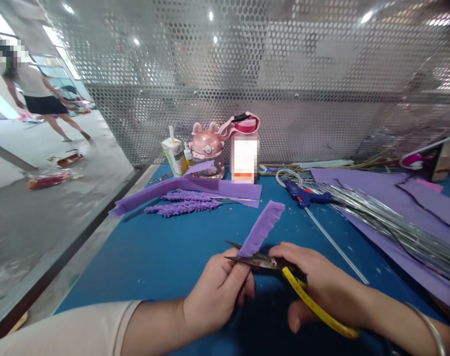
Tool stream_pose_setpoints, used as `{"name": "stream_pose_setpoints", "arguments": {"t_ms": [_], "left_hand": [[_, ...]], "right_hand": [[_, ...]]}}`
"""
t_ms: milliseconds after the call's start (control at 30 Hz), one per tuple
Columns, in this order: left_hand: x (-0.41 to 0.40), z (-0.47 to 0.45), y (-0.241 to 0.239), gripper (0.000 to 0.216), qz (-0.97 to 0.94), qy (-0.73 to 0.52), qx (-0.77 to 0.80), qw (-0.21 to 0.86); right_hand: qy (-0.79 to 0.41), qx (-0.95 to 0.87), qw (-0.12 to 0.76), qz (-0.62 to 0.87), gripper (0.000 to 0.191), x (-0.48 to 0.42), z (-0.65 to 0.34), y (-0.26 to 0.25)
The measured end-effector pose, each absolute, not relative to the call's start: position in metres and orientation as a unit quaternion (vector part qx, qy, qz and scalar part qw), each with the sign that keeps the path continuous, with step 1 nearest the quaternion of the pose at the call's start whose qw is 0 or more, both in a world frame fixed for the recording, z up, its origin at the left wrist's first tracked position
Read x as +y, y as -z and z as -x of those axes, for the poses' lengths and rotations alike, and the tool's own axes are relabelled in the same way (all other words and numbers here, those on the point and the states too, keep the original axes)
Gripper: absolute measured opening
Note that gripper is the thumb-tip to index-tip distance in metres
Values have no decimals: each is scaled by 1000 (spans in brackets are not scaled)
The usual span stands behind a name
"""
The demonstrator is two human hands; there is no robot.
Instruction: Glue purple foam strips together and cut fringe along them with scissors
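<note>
Pinched in my left hand is the lower end of a purple paper strip, which slants up and right and has a ruffled edge. My right hand grips a pair of scissors with yellow handles. Their dark blades are parted, and the strip lies across them close to my left thumb. Beyond my hands, purple flower sprigs with thin wire stems rest on the blue table. A longer folded purple strip lies just behind them.
A blue glue gun with a clear glue stick lies right of centre. Wire stems cover purple sheets at the right. A pink-lidded bottle, pink flask and carton stand before the perforated metal panel. A person walks at far left.
</note>
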State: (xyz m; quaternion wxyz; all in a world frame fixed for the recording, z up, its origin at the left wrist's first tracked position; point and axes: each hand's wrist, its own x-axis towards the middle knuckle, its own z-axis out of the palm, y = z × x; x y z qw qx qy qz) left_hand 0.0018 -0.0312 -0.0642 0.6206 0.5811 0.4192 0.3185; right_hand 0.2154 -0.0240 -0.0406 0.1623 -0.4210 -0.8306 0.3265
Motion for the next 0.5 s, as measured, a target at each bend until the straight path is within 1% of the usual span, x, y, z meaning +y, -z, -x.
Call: {"name": "stream_pose_setpoints", "arguments": {"t_ms": [200,333,500], "left_hand": [[-33,-2,68,35,-557,-337,409,639],[-35,-2,70,35,-572,-336,399,633],[-37,-1,67,34,-589,-340,398,616]], "right_hand": [[-342,-827,168,414,66,-22,-217,39],[-352,-825,172,407,61,-21,-216,38],[-370,-819,184,397,58,-22,-216,39]]}}
